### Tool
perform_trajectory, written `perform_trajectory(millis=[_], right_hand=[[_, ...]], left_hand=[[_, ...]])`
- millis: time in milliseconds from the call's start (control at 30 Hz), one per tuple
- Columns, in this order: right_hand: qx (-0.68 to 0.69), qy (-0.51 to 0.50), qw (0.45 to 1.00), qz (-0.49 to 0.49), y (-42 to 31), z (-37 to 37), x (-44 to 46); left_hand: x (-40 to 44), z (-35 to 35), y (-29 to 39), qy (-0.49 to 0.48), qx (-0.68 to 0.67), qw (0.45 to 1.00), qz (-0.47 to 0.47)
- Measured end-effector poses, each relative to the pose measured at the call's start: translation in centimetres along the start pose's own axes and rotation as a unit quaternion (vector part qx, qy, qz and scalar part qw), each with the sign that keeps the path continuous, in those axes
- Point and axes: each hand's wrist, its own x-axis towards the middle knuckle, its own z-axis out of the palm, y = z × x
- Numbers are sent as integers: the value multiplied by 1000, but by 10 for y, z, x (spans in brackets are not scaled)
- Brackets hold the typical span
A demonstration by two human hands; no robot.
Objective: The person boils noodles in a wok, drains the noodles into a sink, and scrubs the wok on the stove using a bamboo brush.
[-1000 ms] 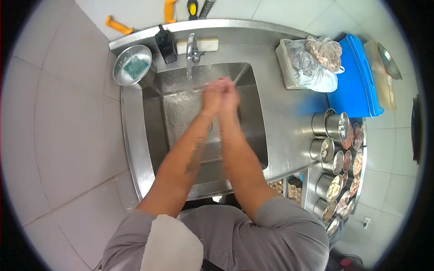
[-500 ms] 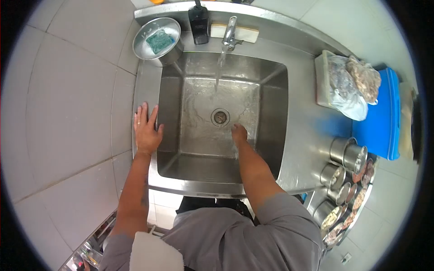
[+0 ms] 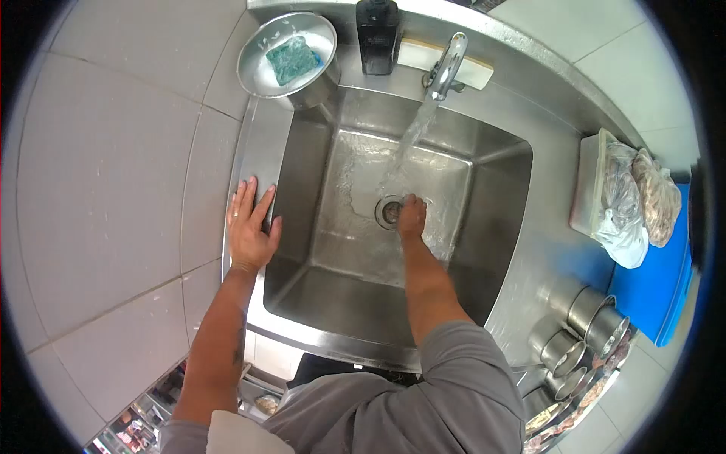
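My left hand (image 3: 253, 233) lies flat on the steel counter rim left of the sink, fingers spread and holding nothing. Down in the stainless steel sink (image 3: 491, 204), my right hand (image 3: 412, 217) is beside the drain (image 3: 387, 213), at its right edge. Its fingers are curled together; whatever they hold, if anything, is hidden. Water (image 3: 412, 138) runs from the faucet (image 3: 449, 66) onto the sink floor, and a thin wet film spreads around the drain.
A steel pot (image 3: 314, 92) with suds and a green sponge (image 3: 293, 60) stands at the back left. Behind the sink are a black bottle (image 3: 376, 38) and a white block (image 3: 484, 73). On the right sit a tub with bags (image 3: 622, 197), a blue container (image 3: 650, 299) and steel pots (image 3: 562, 352).
My right hand has moved to the drain's edge. The view has shifted and tilted, and the water stream looks wider. My left hand stays on the rim.
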Motion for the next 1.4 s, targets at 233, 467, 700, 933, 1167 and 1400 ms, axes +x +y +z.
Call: perform_trajectory(millis=[233,467,700,933,1167,1400], right_hand=[[204,44,957,204,4,11,-10],[628,-181,734,187,31,-40,-33],[782,79,602,141,52,-249,-253],[761,374,428,313,131,-156,-634],[650,482,240,536,139,52,-881],[75,330,569,750,236,139,-1135]], left_hand=[[-4,-2,0,-18,2,1000,12],[-25,-1,-6,-5,1,1000,13],[-50,18,-27,7,21,997,76],[-211,24,52,-50,-126,953,271],[-291,31,40,-89,46,962,254],[-309,89,42,-65,77,962,255]])
